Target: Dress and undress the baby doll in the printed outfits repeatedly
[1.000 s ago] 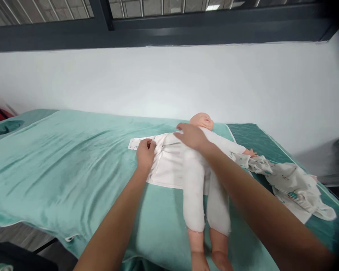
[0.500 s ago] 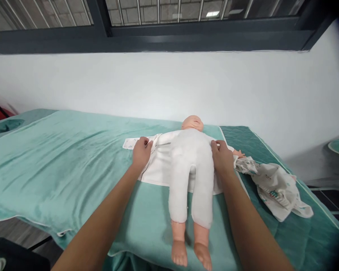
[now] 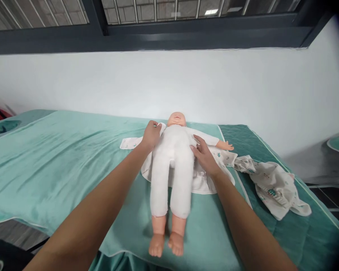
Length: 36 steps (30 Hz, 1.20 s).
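A baby doll (image 3: 173,150) with a white cloth body lies on its back, head toward the wall and bare feet toward me. Beneath it a white baby shirt (image 3: 205,185) is spread open, its printed sleeve (image 3: 131,143) sticking out at the left. My left hand (image 3: 152,134) is pinched on white cloth of the shirt beside the doll's shoulder; the doll's arm on that side is hidden. My right hand (image 3: 203,152) rests against the doll's side with thumb and fingers apart. Above it the doll's other arm (image 3: 206,139) stretches out to the right.
Light green cloth (image 3: 73,162) covers the bed, with a darker green quilted part (image 3: 305,237) at the right. A crumpled printed white garment (image 3: 279,188) lies there. Behind are a white wall (image 3: 147,82) and a dark window frame (image 3: 186,35).
The doll has shifted left and its outstretched arm now lies on top of the shirt. My left hand has moved up toward the doll's shoulder; my right hand has moved left, fingers spread.
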Each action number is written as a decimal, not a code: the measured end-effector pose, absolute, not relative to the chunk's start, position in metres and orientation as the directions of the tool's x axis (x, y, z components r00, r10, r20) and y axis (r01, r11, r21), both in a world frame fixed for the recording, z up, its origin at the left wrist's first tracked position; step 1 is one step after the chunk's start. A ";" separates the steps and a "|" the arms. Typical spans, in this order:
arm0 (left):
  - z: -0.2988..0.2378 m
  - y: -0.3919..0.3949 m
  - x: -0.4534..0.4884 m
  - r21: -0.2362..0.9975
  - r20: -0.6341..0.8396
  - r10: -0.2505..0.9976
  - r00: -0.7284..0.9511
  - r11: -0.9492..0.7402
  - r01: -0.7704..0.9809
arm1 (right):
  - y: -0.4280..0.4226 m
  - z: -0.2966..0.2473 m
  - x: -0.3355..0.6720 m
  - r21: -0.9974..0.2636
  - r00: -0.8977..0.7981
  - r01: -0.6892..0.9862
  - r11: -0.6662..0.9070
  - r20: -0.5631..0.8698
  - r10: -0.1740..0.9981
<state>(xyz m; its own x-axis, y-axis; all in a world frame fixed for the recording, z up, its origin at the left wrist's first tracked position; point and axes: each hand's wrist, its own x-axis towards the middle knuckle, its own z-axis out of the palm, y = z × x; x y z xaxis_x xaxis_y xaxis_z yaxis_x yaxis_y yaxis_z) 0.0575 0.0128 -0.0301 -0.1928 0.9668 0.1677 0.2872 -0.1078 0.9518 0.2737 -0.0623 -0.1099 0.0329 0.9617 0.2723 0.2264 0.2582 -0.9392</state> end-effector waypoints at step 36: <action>-0.002 0.008 0.191 0.085 0.076 0.609 0.790 -0.793 0.603 | -0.077 -0.101 0.265 -0.878 -0.115 0.359 0.316 0.294 0.949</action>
<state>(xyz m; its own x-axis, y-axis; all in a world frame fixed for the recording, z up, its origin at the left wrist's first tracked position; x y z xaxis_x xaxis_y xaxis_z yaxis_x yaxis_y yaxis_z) 0.1915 0.0075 -0.0016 0.7898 0.6087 0.0762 0.6031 -0.7932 0.0848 0.2645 -0.0770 -0.1009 -0.1153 0.9489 0.2937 0.3588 0.3155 -0.8785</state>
